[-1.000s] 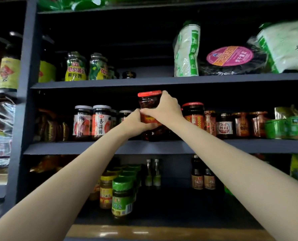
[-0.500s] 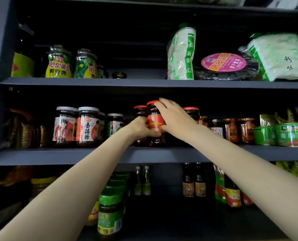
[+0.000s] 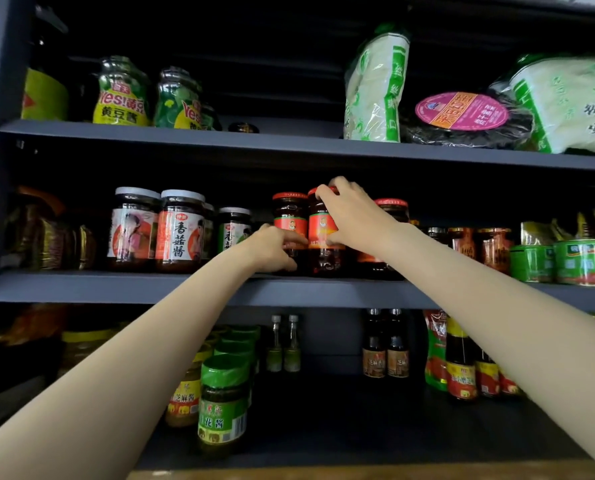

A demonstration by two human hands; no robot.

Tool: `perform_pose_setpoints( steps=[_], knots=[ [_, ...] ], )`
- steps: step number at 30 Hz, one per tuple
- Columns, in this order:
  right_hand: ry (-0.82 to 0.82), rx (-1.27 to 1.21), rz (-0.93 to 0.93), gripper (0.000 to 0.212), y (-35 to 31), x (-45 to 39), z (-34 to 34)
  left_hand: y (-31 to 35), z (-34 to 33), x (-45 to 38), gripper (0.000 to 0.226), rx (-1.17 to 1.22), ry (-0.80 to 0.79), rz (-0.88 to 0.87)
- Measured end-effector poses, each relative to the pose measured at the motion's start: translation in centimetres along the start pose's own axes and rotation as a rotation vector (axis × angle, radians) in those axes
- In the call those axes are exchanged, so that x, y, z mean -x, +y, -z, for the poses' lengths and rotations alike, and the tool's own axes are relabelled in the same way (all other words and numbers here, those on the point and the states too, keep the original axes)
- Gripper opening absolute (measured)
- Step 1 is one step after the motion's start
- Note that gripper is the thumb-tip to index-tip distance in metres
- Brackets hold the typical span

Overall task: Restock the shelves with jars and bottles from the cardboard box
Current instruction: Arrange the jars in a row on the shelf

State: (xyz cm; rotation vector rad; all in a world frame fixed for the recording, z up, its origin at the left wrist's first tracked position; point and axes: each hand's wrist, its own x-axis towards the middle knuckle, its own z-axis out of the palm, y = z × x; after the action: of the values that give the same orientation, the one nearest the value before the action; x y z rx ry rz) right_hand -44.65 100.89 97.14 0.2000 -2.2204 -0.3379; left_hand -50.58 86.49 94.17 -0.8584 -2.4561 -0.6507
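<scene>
— On the grey middle shelf (image 3: 220, 289) now — the red-lidded glass chilli jar (image 3: 324, 233) has come down beside its twin (image 3: 290, 220)?
— Yes; right hand (image 3: 353, 216) still grips it, left hand (image 3: 272, 249) pinches low at its side — placement nearly done

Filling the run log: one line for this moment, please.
stage: placing | right hand: grips red-lid jar on middle shelf | left hand: fingers at neighbour jar | box: not in view
</scene>
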Motion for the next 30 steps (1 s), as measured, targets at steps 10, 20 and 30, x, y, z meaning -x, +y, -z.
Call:
perform_pose_setpoints(
  steps=[10, 20, 30],
  knots=[
    [-0.059, 0.093, -0.055, 0.064, 0.1, -1.2, -1.6, 0.1, -0.1, 0.4, 0.057, -0.146, -0.111, 0.046],
    [0.085, 0.143, 0.078, 0.044, 1.4, -0.6, -1.3, 1.7, 0.4, 1.7, 0.053, -0.087, 0.0, -0.094],
    [0.095, -0.129, -0.104, 0.061, 6.0, 3.6, 1.2, 5.0, -2.0, 0.7, 0.053, -0.079, -0.124, -0.138]
  ],
)
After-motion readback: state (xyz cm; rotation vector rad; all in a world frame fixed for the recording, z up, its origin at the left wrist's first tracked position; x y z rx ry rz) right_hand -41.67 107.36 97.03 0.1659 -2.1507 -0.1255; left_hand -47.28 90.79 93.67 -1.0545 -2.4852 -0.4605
